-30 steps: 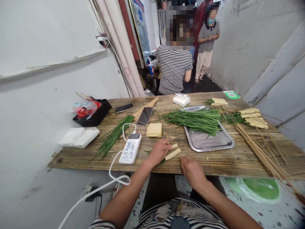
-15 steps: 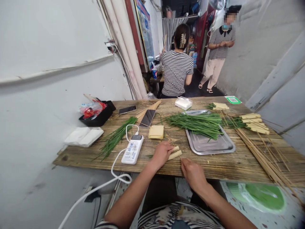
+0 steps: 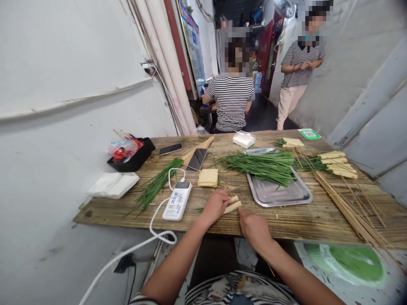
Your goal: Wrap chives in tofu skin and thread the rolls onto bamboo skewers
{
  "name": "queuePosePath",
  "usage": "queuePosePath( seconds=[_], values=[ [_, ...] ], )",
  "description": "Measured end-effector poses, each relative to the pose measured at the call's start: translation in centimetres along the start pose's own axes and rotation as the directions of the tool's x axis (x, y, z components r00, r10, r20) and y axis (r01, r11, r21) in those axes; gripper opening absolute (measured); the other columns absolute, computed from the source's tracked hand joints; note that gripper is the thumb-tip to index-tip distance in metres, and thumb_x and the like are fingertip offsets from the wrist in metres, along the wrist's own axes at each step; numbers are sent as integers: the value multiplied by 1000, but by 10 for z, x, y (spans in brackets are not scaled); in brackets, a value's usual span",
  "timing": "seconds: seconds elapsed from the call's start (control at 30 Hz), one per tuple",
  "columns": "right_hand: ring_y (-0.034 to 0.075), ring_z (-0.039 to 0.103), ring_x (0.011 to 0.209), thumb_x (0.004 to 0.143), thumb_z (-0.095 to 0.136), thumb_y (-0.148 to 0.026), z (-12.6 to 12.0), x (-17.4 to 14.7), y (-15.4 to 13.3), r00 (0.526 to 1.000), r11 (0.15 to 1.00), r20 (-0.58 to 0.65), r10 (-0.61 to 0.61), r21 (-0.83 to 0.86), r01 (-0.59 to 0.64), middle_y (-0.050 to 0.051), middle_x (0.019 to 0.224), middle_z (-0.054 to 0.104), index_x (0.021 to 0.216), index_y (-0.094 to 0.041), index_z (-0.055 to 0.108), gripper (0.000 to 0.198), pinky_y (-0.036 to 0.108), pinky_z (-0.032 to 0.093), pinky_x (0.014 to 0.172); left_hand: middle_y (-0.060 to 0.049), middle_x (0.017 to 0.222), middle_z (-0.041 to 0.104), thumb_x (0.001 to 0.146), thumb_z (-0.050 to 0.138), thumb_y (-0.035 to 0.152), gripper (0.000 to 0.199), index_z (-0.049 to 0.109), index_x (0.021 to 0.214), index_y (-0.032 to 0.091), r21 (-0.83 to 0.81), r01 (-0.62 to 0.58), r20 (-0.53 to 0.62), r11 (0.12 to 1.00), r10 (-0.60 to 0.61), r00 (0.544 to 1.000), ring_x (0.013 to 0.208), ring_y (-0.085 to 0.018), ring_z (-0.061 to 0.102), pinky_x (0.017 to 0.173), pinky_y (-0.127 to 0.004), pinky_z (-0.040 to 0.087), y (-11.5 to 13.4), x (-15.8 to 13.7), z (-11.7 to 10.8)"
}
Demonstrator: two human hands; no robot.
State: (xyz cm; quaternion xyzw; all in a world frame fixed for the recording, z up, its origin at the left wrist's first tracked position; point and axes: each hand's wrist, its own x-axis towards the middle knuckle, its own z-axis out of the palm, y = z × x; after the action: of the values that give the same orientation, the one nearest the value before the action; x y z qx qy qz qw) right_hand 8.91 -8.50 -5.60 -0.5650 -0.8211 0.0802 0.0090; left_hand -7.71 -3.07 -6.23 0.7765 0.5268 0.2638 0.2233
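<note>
My left hand [image 3: 216,206] presses down on two pale yellow tofu-skin rolls [image 3: 233,207] lying side by side near the table's front edge. A bit of green chive sticks out to the left of that hand. My right hand [image 3: 254,224] is closed at the right end of the nearer roll, around a thin bamboo skewer [image 3: 271,270] whose lower end shows below the wrist. Its other end is hidden by the fingers and the roll. Behind the hands lies a stack of square tofu-skin sheets [image 3: 207,177]. A heap of green chives [image 3: 260,164] rests on a metal tray [image 3: 280,201].
Left are a white power bank [image 3: 177,202] with cable, chives [image 3: 157,184], two phones and a black box [image 3: 135,157]. Finished-looking rolls [image 3: 338,163] and loose skewers [image 3: 343,207] lie at right. Two people stand beyond the table.
My right hand has shifted slightly left and up against the roll, and the skewer's end now shows below it. One person beyond lowered an arm; the other came nearer.
</note>
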Motion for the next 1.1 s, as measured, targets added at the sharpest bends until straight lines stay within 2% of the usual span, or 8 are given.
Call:
queuePosePath(
  seconds=[0.23, 0.33, 0.53, 0.73, 1.1],
  values=[
    [21, 68, 80, 90, 34, -10, 2, 2, -7, 1000, 999, 12, 1, -36, 0, 16, 98, 69, 132, -10, 49, 45, 26, 47, 63, -6, 83, 66, 86, 58, 29, 20, 74, 82, 18, 43, -76, 41, 996, 74, 996, 80, -17, 58, 73, -27, 44, 3, -3, -5],
    [20, 68, 82, 89, 35, -9, -1, 3, -8, 1000, 1000, 17, 4, -16, -4, 18, 98, 69, 132, -9, 49, 45, 25, 47, 64, -7, 90, 67, 84, 61, 32, 19, 74, 84, 18, 46, -60, 43, 997, 58, 997, 85, -19, 60, 78, -28, 45, 6, -6, -6],
    [19, 68, 85, 92, 34, -12, -1, 4, -6, 1000, 999, -2, 15, 46, -15, 17, 98, 70, 123, -10, 56, 38, 24, 48, 69, -6, 93, 68, 78, 67, 33, 16, 73, 85, 19, 103, 13, -16, 995, -11, 1000, 89, -21, 60, 81, -31, 46, 16, -10, -3],
    [20, 68, 84, 92, 34, -11, -1, 3, -5, 1000, 997, -17, 16, 79, -14, 15, 94, 70, 110, -10, 62, 33, 26, 48, 69, -7, 95, 67, 77, 69, 30, 22, 71, 95, 18, 77, 7, -31, 997, -4, 1000, 90, -21, 60, 83, -32, 47, 15, -10, 0],
    [17, 68, 76, 91, 38, -12, 6, 2, -3, 997, 998, -79, 15, 54, -10, 13, 87, 70, 101, -11, 63, 27, 22, 45, 63, -9, 93, 66, 83, 60, 24, 13, 70, 87, 17, 156, -23, -20, 988, 26, 999, 91, -22, 58, 85, -35, 46, 15, -7, 6]
  ],
)
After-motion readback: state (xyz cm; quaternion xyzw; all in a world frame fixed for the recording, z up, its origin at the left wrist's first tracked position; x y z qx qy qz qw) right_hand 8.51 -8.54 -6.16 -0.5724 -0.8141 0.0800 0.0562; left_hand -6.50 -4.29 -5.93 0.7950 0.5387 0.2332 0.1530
